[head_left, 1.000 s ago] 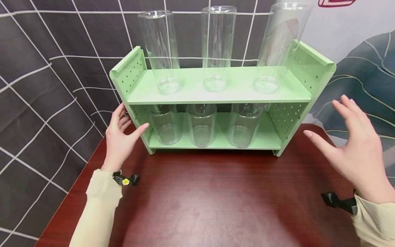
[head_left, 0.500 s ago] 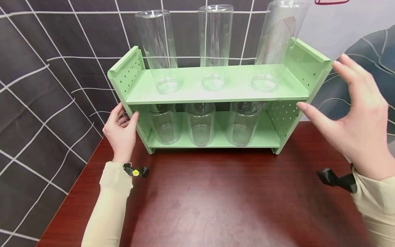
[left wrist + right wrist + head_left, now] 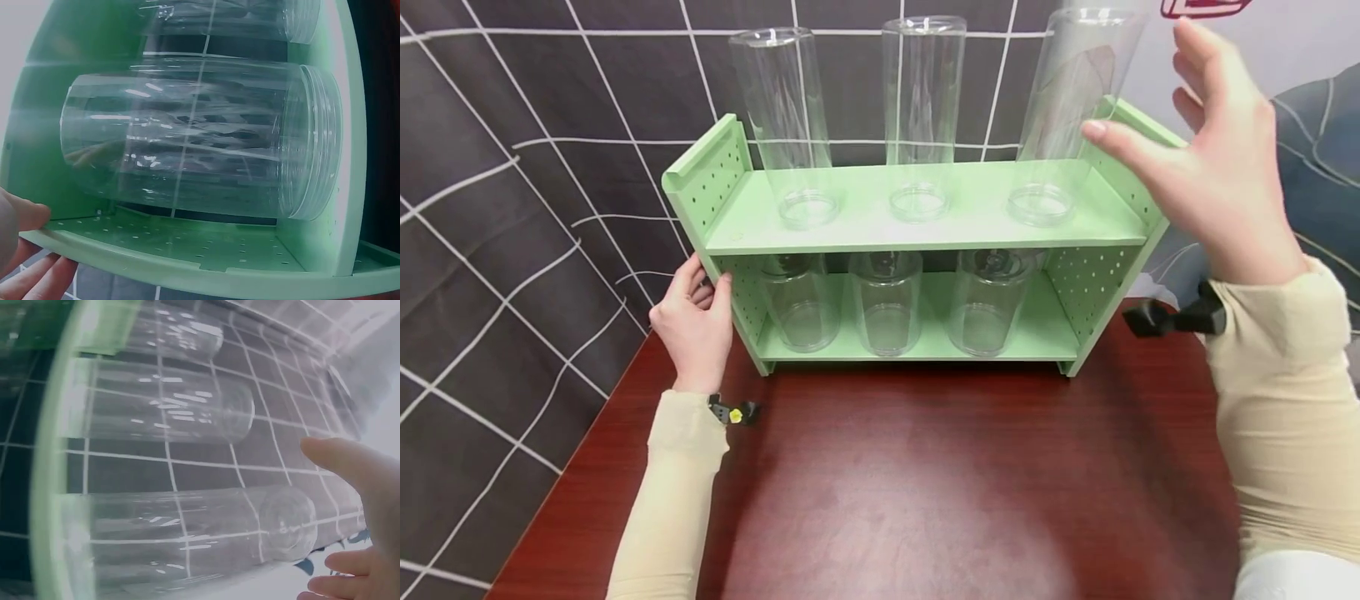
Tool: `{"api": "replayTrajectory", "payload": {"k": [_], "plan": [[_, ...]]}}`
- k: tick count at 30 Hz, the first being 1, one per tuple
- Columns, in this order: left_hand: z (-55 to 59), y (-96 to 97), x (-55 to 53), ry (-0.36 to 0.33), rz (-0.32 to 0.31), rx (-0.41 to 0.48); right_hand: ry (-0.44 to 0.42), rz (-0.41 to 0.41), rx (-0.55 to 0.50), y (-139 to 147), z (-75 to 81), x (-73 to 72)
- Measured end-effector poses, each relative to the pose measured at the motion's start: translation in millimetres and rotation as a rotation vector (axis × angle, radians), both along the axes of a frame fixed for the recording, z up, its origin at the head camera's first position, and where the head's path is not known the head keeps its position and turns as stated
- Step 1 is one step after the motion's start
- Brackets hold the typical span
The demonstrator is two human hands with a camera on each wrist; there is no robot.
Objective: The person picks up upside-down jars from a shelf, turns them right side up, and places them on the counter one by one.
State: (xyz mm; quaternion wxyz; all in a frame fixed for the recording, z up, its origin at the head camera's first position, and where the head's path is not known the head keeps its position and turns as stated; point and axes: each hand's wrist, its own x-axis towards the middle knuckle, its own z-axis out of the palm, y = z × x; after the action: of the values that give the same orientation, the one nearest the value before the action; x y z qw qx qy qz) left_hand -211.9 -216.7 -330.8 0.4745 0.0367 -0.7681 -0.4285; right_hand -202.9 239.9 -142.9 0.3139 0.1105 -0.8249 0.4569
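A light green two-tier shelf rack [image 3: 970, 237] with perforated side panels stands on the table. My left hand [image 3: 695, 333] pinches its left side panel, thumb at the inner side and fingers outside; the left wrist view shows this grip close up. On the upper tier stand three tall clear cylinders: left [image 3: 786, 125], middle [image 3: 921, 117] and right [image 3: 1067, 125]. Above the rack's right panel, beside the right cylinder, is my right hand [image 3: 1232, 158], fingers spread apart from the thumb and holding nothing. The right wrist view shows its thumb [image 3: 340, 456] near the cylinder tops.
Three shorter clear jars, left [image 3: 805, 308], middle [image 3: 886, 308] and right [image 3: 988, 308], stand on the lower tier. A dark red-brown table [image 3: 910, 475] lies under the rack. Dark cloth [image 3: 490, 250] with white grid lines hangs behind and to the left.
My right hand has risen from beside the rack's right panel to above it, moving left toward the right cylinder. My left thumb has come in against the left panel. The cylinders have stayed put.
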Motion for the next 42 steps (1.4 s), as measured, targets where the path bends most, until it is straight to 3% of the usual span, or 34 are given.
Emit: {"api": "replayTrajectory", "payload": {"k": [9,13,17,24,42], "plan": [[1.2,-0.1,0.8,0.0,0.006,-0.03,-0.115,0.029,-0.09,-10,24.2,-44.0],[0.3,-0.6,0.6,0.004,0.006,-0.034,-0.175,0.04,-0.147,-8,28.8,-52.5],[0.3,-0.6,-0.5,0.011,0.004,-0.031,-0.171,0.069,-0.194,-4,26.7,-55.2],[2.0,-0.5,-0.9,0.01,0.002,-0.034,-0.103,0.112,-0.276,-4,24.2,-52.8],[1.0,-4.0,-1.3,0.001,0.006,-0.032,-0.016,0.1,-0.218,-16,28.2,-12.9]]}}
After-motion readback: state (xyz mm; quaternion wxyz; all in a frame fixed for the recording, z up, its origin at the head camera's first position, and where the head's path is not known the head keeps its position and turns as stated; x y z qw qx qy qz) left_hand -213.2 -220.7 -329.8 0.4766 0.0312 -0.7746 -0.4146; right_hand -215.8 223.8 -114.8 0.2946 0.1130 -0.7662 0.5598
